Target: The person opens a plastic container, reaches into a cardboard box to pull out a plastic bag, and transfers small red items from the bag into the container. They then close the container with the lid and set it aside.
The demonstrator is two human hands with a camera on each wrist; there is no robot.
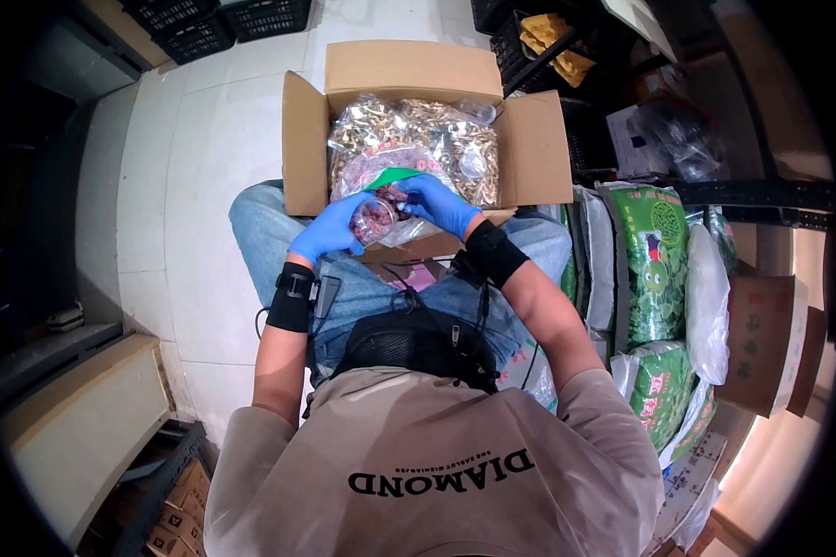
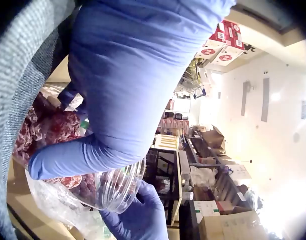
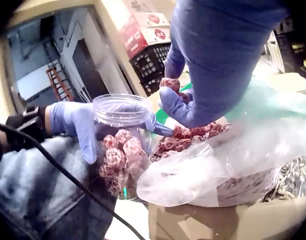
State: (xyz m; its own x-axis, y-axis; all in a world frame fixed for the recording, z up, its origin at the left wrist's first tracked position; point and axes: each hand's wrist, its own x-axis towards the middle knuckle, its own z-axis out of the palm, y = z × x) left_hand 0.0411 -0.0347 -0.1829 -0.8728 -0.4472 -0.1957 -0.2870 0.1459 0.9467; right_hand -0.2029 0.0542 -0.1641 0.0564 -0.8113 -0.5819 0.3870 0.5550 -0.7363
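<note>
Jar (image 3: 120, 150), bagged red pieces (image 3: 193, 134), cardboard box (image 1: 305, 148) behind.

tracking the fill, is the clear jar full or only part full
Part full. In the right wrist view, pink-red pieces fill the lower body of the jar while its open neck is bare; the left hand holds it.
</note>
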